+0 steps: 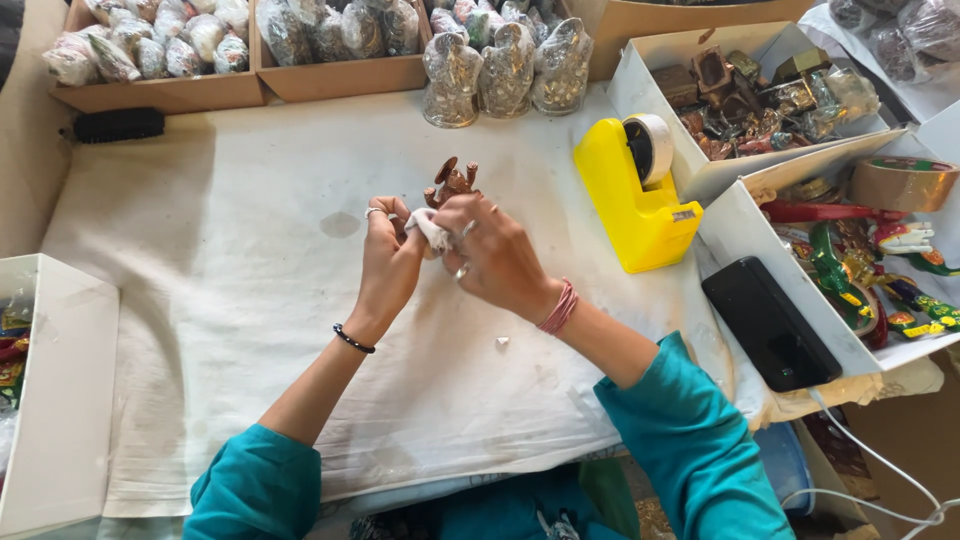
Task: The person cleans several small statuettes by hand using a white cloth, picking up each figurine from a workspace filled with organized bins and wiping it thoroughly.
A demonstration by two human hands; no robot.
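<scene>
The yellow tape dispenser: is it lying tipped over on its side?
No, the yellow tape dispenser stands upright on the white cloth, roll on top.

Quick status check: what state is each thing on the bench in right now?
Small brown figurine: upright, held in both hands, base wrapped in white material.
Left hand: closed on the wrapped base.
Right hand: closed on the white wrap.
Yellow tape dispenser: standing, roll loaded.
Black phone: flat, screen dark.
Brown tape roll: lying on a box edge.
Three clear-wrapped figurines: upright, wrapped.
</scene>
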